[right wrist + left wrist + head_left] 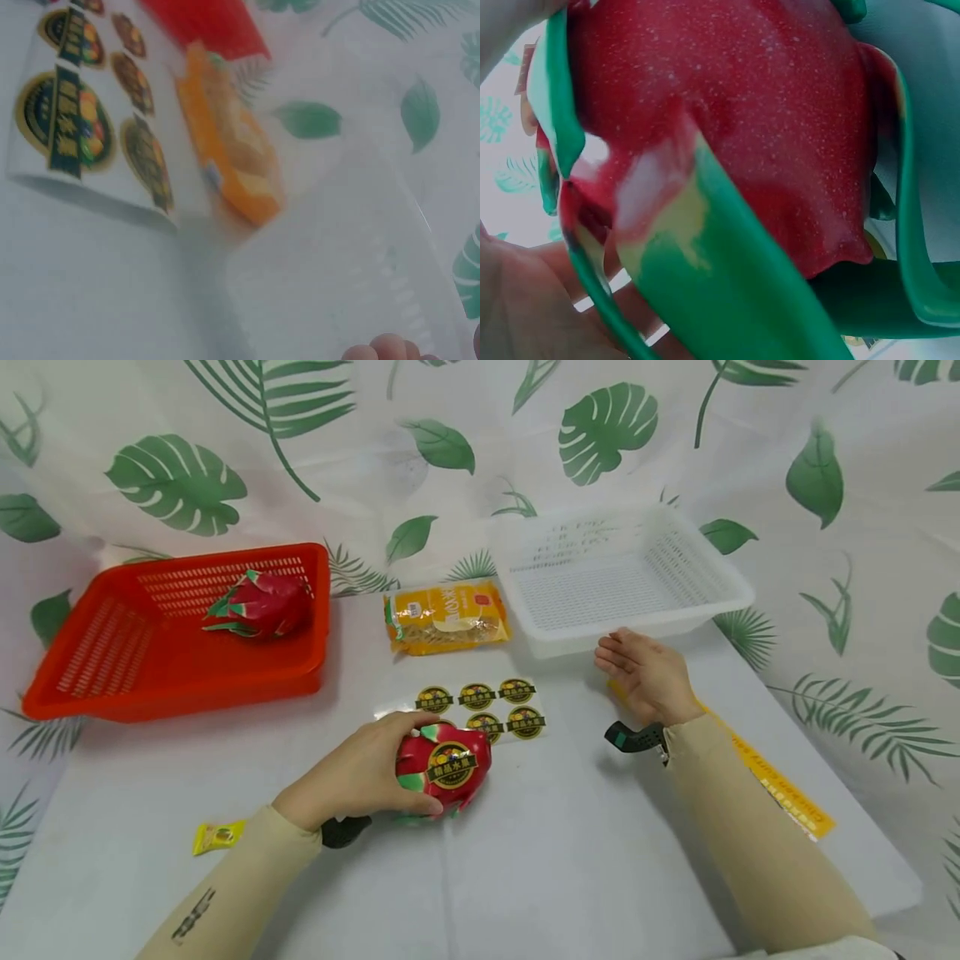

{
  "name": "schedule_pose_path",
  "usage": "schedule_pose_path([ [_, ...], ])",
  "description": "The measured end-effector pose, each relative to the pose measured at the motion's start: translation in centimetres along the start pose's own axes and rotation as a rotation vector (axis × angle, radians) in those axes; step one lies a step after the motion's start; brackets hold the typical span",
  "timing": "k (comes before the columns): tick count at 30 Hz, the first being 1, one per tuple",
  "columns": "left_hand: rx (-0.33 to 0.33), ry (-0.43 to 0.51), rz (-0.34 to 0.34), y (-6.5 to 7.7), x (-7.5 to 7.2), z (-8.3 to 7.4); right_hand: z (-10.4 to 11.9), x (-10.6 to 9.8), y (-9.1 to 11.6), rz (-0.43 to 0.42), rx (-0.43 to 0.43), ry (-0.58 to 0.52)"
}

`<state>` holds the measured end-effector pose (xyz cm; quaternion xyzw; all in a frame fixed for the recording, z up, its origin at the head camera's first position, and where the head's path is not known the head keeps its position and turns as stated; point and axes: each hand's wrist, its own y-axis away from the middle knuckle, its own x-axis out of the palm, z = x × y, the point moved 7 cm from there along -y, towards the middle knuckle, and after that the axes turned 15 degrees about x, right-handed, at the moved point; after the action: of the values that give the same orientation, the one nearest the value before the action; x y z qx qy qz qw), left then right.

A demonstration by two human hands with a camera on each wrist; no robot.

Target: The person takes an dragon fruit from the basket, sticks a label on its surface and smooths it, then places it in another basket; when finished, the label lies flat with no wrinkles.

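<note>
My left hand [367, 768] grips a red dragon fruit [480, 752] with green leaf tips, fingers over its far side and thumb along the near side. A round black-and-gold sticker [452, 766] sits on the fruit's upper face. In the left wrist view, the fruit's red skin [727, 142] and green scales fill most of the picture. My right hand [648, 677] holds nothing; its loosely bent fingers are just in front of the white basket's near rim. Only the right hand's fingertips [390, 349] show in the right wrist view.
A red basket [300, 681] at left holds another dragon fruit [273, 603]. The white basket [637, 631] stands back right. Between them lies an orange food packet [447, 618], with a sticker sheet [517, 720] nearer me. A yellow sachet [217, 837] and an orange printed strip [780, 785] lie at the sides.
</note>
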<state>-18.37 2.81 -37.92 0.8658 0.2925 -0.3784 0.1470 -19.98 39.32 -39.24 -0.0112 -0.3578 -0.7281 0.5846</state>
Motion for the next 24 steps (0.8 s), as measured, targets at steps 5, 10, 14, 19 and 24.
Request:
schedule_pose_path([
  [5,-0.002,-0.006,-0.002,-0.3,0.3,-0.1,1.5,-1.4,0.0,0.019,0.011,-0.110],
  [10,-0.019,-0.011,-0.010,-0.4,0.6,-0.3,2.3,-2.8,-0.2,-0.038,0.032,-0.104],
  [14,-0.042,-0.030,-0.033,-0.4,0.7,-0.3,2.5,-3.4,-0.4,-0.045,0.039,-0.121],
  [19,-0.051,-0.044,-0.070,-0.6,0.6,-0.6,3.0,-3.6,-0.4,-0.014,0.025,-0.145],
  [24,-0.018,-0.040,-0.107,-1.1,-0.4,-1.5,3.3,-3.8,-0.2,-0.004,0.032,-0.158],
])
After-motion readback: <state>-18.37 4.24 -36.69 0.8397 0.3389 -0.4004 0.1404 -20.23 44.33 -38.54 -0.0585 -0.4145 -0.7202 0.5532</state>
